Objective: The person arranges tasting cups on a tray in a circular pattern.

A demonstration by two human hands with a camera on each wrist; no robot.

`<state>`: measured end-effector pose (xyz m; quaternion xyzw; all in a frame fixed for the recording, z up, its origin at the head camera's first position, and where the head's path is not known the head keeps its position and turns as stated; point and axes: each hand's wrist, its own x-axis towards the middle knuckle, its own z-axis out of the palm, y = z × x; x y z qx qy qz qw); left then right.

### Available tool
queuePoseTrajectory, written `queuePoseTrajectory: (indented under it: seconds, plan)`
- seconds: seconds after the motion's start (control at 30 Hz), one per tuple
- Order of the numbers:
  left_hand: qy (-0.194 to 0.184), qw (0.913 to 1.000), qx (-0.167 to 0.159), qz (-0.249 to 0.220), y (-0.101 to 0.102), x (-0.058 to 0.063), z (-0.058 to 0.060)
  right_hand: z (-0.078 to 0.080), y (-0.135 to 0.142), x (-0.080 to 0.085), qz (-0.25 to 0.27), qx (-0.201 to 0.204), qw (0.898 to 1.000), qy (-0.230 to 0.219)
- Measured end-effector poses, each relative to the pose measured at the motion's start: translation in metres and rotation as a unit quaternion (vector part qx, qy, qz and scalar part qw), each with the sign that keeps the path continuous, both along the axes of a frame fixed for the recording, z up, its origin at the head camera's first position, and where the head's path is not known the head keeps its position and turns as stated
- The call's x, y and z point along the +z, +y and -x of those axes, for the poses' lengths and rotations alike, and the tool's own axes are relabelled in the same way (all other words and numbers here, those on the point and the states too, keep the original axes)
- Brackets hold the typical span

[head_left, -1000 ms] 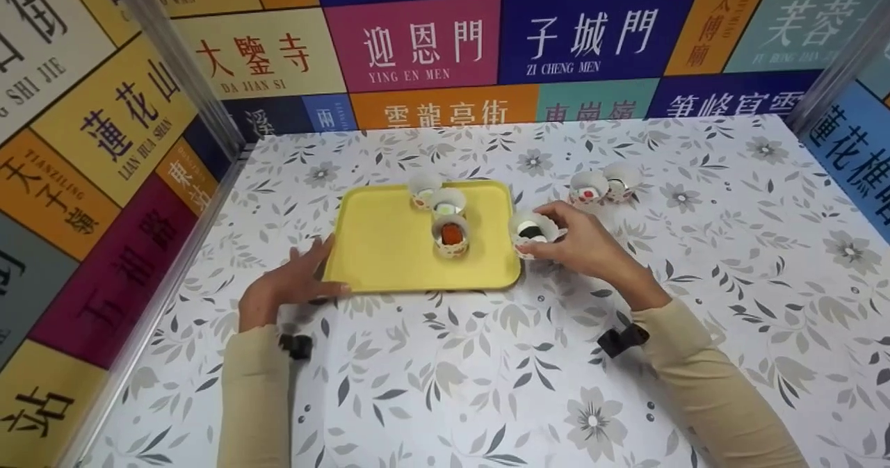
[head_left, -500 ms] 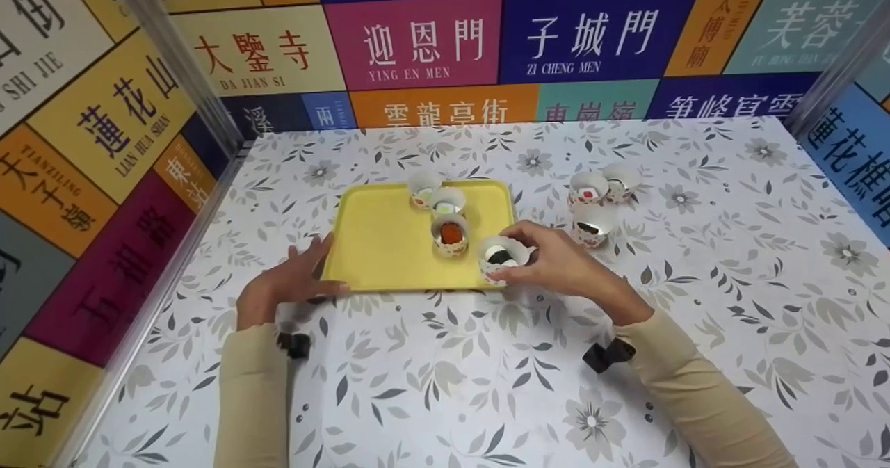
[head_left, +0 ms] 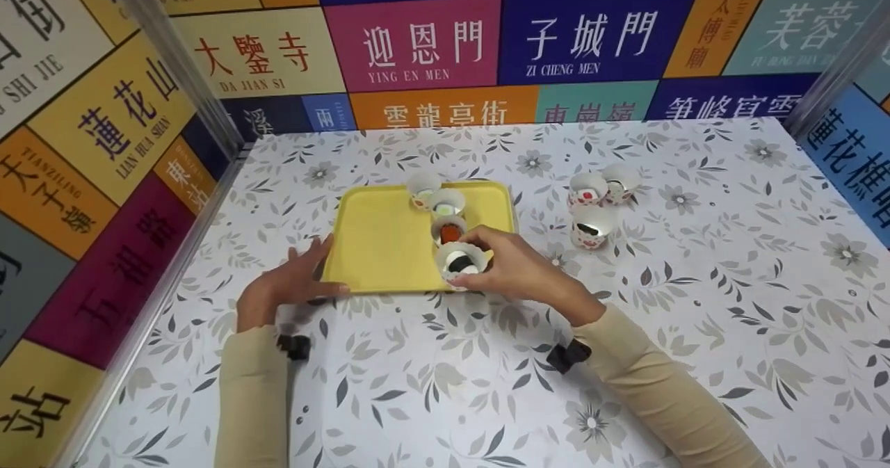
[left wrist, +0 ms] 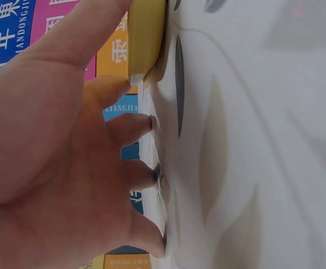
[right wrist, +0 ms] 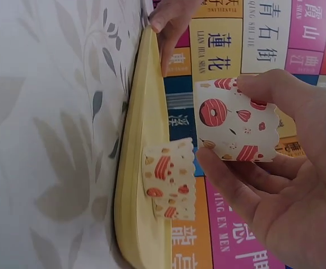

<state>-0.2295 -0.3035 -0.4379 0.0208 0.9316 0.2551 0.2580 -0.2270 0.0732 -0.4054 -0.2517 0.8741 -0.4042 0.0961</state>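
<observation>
A paper cup (right wrist: pixel 238 120) was pinched by the right hand (head_left: pixel 518 268) above a yellow tray (head_left: pixel 382 238), which was touched by the outspread left hand (head_left: pixel 288 280)

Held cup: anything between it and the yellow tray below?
Nothing visible: the right wrist view shows an open gap between the held cup and the yellow tray. In the head view, the cup with the orange-red piece stands just beyond it.
</observation>
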Motion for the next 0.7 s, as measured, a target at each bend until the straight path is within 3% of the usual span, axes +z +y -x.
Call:
queuePoseTrajectory:
  seconds: [0.47,0.7]
  plan:
    - [0.004,1.0000,0.004,-0.004,0.001,0.001,-0.002,0.003,-0.046,-0.004,0.022,-0.010,0.997,0.067]
    - [-0.001,0.9999,0.011,-0.005,0.000,0.000,-0.001,0.004,-0.064,-0.008,-0.018,-0.030,0.997,0.074]
